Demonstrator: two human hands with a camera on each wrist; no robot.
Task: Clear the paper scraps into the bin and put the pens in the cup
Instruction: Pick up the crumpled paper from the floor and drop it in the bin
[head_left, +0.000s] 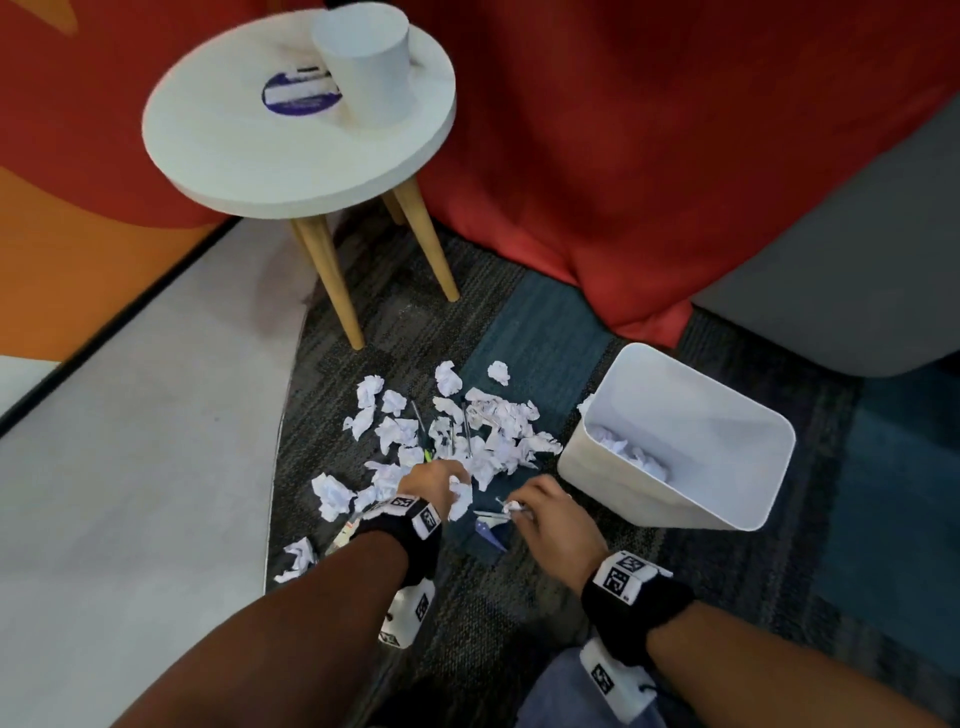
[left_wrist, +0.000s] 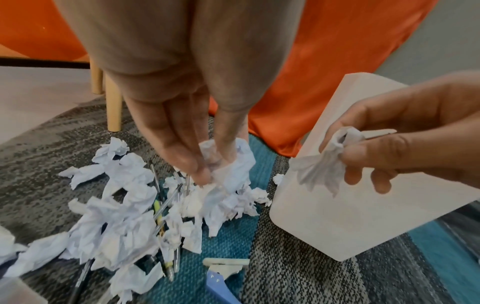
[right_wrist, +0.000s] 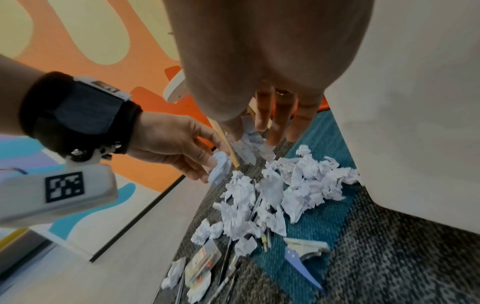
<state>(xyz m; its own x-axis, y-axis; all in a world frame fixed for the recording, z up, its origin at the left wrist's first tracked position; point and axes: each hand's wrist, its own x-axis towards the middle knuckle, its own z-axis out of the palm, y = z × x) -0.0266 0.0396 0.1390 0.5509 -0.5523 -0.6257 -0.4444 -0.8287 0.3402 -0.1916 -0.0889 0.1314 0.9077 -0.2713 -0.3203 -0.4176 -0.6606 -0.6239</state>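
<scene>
A heap of crumpled white paper scraps lies on the carpet, with several pens mixed into it. My left hand hovers at the heap's near edge and pinches a paper scrap between thumb and fingers. Just to its right, my right hand pinches a smaller paper scrap low over the carpet, close to the white bin. The bin stands at the right, tilted, with a few scraps inside. A white cup stands on the round side table at the back.
A blue and white clip-like item lies on the carpet near my hands. A small printed packet and more pens lie by the carpet's left edge. Red fabric hangs behind the bin. The table's wooden legs stand beyond the heap.
</scene>
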